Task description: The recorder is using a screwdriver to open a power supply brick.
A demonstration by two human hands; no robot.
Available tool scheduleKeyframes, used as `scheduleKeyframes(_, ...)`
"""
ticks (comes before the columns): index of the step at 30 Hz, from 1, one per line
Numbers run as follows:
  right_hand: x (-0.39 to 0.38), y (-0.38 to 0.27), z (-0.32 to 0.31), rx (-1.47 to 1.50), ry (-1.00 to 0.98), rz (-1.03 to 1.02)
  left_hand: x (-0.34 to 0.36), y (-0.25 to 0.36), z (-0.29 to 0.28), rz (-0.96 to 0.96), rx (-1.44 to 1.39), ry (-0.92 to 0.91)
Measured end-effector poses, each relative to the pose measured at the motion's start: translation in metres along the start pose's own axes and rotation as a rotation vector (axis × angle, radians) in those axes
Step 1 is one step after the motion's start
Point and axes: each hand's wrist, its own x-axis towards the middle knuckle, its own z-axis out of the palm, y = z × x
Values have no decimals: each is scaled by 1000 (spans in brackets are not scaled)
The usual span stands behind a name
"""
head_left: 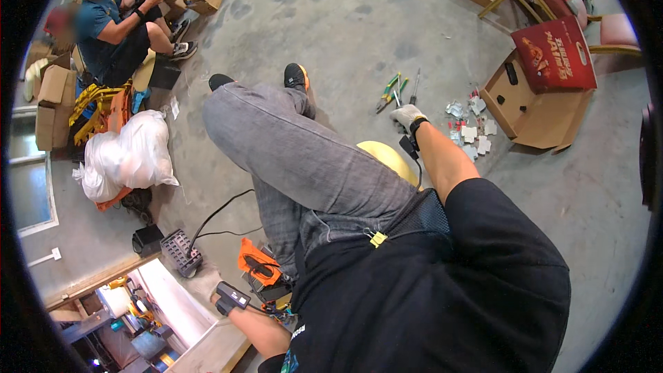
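Observation:
My right hand (409,117), in a pale glove, reaches down to the floor at the right. Its fingers are closed, and a thin metal-shafted tool (398,94) sticks up from them. Just beyond lie green-handled pliers (389,85) and a screwdriver (415,87). At the lower left, my gloved left hand (206,283) has its fingers at the near end of a grey multi-socket power strip (181,251) and appears to grip it. A black cord runs from the strip. The undersides of both hands are hidden.
Small white and clear parts (469,132) lie right of my right hand, beside an opened cardboard box (525,114) with a red lid. A yellow rounded object (384,159) is by my thigh. White bags (131,152) and a seated person (114,34) are at the left.

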Motion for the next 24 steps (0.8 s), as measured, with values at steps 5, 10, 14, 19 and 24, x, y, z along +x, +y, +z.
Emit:
scheduleKeyframes(5,-2,-12,9,-75,-111,-75,-10,-2,10,-45,35,-32)
scheduleKeyframes(10,4,-28,22,-242,-133,-147,-11,-5,16,-94,82,-156)
scheduleKeyframes(14,13,-34,27,-234,-134,-170,-25,-8,27,-86,121,-173)
scheduleKeyframes(19,12,-26,17,-294,-72,-197,-50,-7,41,-133,103,-119)
scheduleKeyframes(24,-1,-16,-5,-332,-5,-200,-57,-15,54,-200,27,-41)
